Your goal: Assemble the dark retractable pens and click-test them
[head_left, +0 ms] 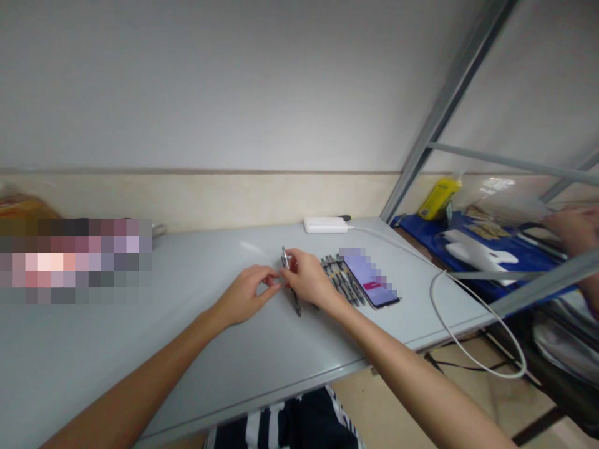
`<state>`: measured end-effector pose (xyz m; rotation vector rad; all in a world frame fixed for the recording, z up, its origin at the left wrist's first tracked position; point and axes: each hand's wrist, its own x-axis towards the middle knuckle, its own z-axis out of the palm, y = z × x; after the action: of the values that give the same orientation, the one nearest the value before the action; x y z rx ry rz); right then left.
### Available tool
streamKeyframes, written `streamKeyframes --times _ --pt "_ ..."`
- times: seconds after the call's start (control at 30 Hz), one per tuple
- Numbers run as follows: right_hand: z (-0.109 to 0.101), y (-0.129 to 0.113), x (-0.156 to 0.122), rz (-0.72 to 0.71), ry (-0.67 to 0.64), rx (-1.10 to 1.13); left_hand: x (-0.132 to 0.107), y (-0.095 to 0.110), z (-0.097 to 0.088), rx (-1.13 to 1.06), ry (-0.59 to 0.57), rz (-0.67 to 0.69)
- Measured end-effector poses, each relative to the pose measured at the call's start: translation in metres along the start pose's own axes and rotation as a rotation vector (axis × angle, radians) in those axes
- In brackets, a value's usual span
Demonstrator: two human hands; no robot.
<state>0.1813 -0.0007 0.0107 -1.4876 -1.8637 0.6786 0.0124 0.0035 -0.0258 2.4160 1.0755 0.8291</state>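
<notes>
My right hand (306, 274) is closed around a pen (296, 304), whose clip end shows above the fingers and whose other end points down toward me. Close beside it, my left hand (248, 293) holds nothing, with thumb and forefinger a little apart and nearly touching the right fingertips. To the right of my right hand, several dark pens (349, 284) lie side by side in a row, partly hidden by the hand. A phone (372, 277) with a lit screen lies against the row.
A white power bank (326, 225) sits by the wall, its white cable (435, 299) looping over the edge of the grey table (224, 368). A metal frame post (440, 118) rises at right. Beyond it are a yellow packet (438, 196) and another person's arm (573, 227). Blurred items stand left.
</notes>
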Motion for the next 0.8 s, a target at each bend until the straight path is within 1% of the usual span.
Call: streamKeyframes --times 0.07,0.13,0.23,0.33,0.47,0.63,0.8 --pt "0.003 0.006 -0.005 -0.028 0.030 -0.284 0.000 0.000 0.000 0.000 0.005 0.007" --pt "0.003 0.011 -0.009 -0.009 0.073 -0.492 0.000 0.001 0.000 0.002 0.008 0.008" --pt "0.000 0.015 -0.015 -0.018 0.133 -0.681 0.001 0.002 -0.001 0.012 0.002 0.011" --pt "-0.008 0.018 -0.021 -0.012 0.167 -0.727 0.000 0.003 -0.001 0.065 -0.025 0.064" --pt "-0.018 0.025 -0.030 0.084 0.196 -0.751 -0.003 0.008 0.002 0.165 -0.118 0.160" --pt "-0.021 0.034 -0.037 0.150 0.155 -0.712 -0.005 0.020 0.009 0.218 -0.216 0.210" --pt "-0.022 0.036 -0.036 0.168 0.095 -0.677 -0.006 0.021 0.012 0.230 -0.228 0.205"
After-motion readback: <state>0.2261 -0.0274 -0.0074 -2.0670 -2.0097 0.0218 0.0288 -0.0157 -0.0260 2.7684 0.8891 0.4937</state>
